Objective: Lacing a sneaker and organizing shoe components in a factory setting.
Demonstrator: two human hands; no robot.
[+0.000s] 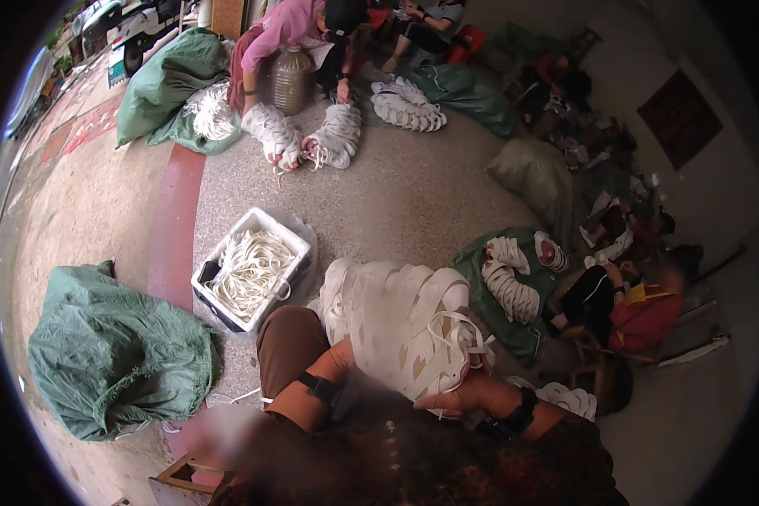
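Observation:
A long nested stack of white shoe uppers (396, 316) lies across my lap, with white laces (460, 333) loose at its right end. My right hand (457, 396) grips the near right end of the stack, its thumb along the lower edge. My left hand (342, 354) reaches against the near left side of the stack, and its fingers are hidden there. Both wrists carry dark bands. Left of my brown-trousered knee (291, 341) stands a white bin (299, 243) heaped with white laces (249, 268).
A green sack (118, 354) slumps at the left. To the right, more stacked uppers (510, 291) lie on a green sheet (472, 261), beside a seated person in red (645, 320). Ahead, a person in pink (278, 34) bends over two upper stacks (333, 139) and a large jug (292, 80).

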